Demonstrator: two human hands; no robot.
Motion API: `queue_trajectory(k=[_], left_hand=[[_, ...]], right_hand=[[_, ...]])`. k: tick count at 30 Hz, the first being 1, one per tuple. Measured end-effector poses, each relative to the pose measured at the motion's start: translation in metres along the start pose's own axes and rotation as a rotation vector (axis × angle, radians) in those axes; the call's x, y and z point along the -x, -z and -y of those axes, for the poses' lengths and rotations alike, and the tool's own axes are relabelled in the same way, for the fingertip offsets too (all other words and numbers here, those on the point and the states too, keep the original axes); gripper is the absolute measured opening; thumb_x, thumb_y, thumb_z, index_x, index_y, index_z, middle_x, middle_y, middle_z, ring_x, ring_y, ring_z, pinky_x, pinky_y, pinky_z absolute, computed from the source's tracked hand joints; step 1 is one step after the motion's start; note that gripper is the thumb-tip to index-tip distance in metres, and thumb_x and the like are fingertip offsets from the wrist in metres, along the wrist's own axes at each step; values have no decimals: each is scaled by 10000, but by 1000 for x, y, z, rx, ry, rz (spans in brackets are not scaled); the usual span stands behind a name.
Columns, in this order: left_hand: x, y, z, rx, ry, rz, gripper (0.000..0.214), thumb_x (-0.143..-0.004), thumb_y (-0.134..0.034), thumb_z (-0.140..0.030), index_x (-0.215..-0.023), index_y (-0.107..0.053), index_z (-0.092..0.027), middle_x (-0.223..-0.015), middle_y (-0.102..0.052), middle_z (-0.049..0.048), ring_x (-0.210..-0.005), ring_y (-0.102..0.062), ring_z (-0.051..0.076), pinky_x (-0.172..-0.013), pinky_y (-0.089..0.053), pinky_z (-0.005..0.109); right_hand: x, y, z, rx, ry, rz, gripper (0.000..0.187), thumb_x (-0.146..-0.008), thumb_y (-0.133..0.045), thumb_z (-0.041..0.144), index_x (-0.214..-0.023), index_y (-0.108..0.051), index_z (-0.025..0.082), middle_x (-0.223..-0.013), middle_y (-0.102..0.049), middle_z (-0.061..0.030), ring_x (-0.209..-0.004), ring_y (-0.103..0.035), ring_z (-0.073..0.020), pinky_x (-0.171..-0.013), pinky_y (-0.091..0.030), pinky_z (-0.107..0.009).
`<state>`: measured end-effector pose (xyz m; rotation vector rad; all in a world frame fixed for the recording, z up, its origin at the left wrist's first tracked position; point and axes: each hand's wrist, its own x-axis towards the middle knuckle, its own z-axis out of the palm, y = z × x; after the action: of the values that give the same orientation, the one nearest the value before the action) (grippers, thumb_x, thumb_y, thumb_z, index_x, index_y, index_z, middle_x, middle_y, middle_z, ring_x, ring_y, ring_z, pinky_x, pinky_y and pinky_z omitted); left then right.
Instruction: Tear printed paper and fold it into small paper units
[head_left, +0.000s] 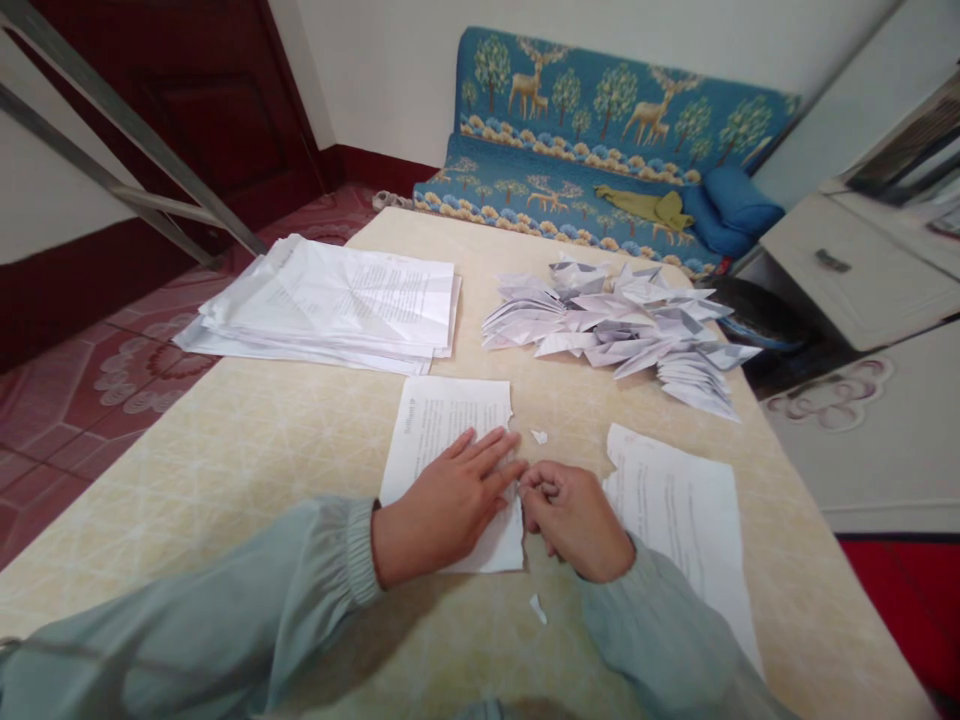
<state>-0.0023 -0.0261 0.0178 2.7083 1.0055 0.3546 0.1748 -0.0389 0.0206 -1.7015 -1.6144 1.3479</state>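
One printed sheet lies mid-table on the near side; it should be light, limp and easily torn, best pressed flat or pinched at an edge. The left hand rests on it, fingers extended; the right hand appears to pinch its ragged right edge. Around it: one torn sheet right, two scraps, one paper stack far left, and far right one pile of folded papers, too overlapped to count.

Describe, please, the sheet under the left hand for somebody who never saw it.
On the cream table, find the paper stack. Just nearer and rightward, the left hand lies on one printed sheet. Its right edge is ragged; the neighbouring sheet is torn at left.
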Motion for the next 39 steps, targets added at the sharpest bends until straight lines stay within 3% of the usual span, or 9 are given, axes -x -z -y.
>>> queue_trajectory(k=[5, 11, 16, 26, 33, 39], left_hand=[[6, -18, 2, -45, -7, -24, 463, -936, -355, -275, -1389, -331, -183, -1508, -222, 104, -1397, -151, 239, -1115, -179, 462], [6, -15, 3, -46, -12, -12, 472, -931, -360, -277, -1394, -323, -195, -1514, -210, 90, -1400, -138, 244, -1117, -174, 459], [6, -14, 3, -45, -8, 4, 474, -930, -356, -270, -1397, -319, -193, -1517, -199, 88, -1400, -137, 243, -1116, -182, 460], [6, -17, 3, -91, -17, -21, 471, -944, -335, -303, -1398, -322, -177, -1511, -213, 93, -1395, -154, 252, -1117, -203, 458], [21, -20, -5, -152, -88, -103, 383, -927, -389, -183, -1299, -463, -130, -1380, -459, 121, -1335, -326, 246, -1075, -335, 438], [27, -20, -9, -138, -88, -72, 398, -908, -424, -174, -1303, -459, -136, -1402, -428, 128, -1334, -325, 261, -1069, -350, 451]], right_hand=[[0, -1, -3, 82, 59, -38, 96, -733, -456, 162, -667, -519, 193, -472, -521, 60, -320, -413, -69, -321, -301, -165], [-6, 3, -8, 252, 270, -86, 120, -707, -486, 118, -614, -526, 182, -473, -465, 56, -444, -432, -79, -437, -318, -172], [-9, 7, -11, 330, 351, -57, 122, -712, -500, 128, -608, -542, 175, -463, -449, 62, -427, -399, -71, -447, -294, -178], [-7, 0, -8, 429, 317, -155, 123, -687, -489, 116, -592, -533, 182, -457, -482, 53, -431, -440, -83, -465, -292, -191], [-5, -1, -5, 481, 250, -197, 103, -668, -514, 140, -577, -537, 184, -457, -505, 41, -444, -453, -96, -481, -301, -201], [-4, -3, -2, 528, 247, -209, 88, -675, -518, 146, -602, -544, 187, -478, -520, 31, -458, -472, -108, -489, -305, -210]])
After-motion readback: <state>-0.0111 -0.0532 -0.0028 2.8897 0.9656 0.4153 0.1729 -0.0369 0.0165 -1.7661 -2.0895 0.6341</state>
